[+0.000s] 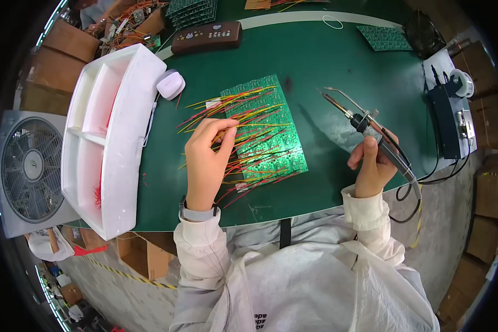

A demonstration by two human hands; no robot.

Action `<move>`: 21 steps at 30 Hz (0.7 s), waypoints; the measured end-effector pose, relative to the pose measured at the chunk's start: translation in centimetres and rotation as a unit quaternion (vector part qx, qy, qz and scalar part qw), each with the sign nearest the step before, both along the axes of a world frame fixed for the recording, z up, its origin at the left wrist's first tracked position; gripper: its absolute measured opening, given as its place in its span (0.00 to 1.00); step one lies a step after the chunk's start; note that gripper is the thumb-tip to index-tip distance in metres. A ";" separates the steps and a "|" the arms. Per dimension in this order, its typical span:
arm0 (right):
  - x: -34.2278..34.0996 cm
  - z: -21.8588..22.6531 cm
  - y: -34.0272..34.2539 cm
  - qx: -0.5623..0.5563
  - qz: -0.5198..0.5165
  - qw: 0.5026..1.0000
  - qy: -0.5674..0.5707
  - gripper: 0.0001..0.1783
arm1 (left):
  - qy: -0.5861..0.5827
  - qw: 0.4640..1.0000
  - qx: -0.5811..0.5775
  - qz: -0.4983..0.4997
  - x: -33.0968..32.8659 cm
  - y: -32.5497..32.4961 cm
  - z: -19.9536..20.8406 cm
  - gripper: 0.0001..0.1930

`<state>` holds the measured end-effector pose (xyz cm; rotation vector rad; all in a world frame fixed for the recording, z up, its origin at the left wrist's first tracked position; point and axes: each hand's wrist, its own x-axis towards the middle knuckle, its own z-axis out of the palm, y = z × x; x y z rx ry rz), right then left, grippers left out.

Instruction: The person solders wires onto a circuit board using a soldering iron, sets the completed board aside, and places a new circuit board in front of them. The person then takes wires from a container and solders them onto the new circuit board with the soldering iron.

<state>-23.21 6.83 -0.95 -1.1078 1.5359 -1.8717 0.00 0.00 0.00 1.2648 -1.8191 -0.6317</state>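
Note:
A green circuit board panel [290,141] lies on the dark green table, with many red and yellow wires [260,113] across it, their ends sticking out past its left side. Over the panel's left edge is my left hand [210,146], thumb and fingertips pinched together among the wires; a yellow wire seems to run from the pinch, though the fingers partly hide it. My right hand [373,163] is wrapped round the handle of a soldering iron [384,141] with a thin metal feed tube. The iron's tip points up and left, held apart from the panel.
At left stands a white foam box [122,160] with compartments holding red wires, beside a fan [34,169]. A white earbud-like case [171,84] and a brown case [206,37] lie farther back. The soldering station [451,122] stands at right, its cable hanging near my right arm.

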 end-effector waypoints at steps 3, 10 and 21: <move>0.1 0.3 -0.2 0.025 0.018 0.997 -0.067 0.14 | 0.025 1.000 0.000 0.011 0.3 0.0 -0.5 0.04; 0.3 0.3 -0.3 0.000 0.033 0.998 -0.059 0.16 | 0.043 0.997 -0.006 0.066 1.5 0.8 -0.6 0.06; 0.8 0.6 -0.2 0.002 0.027 0.998 -0.058 0.17 | 0.174 0.961 0.111 0.183 3.4 2.4 -0.3 0.05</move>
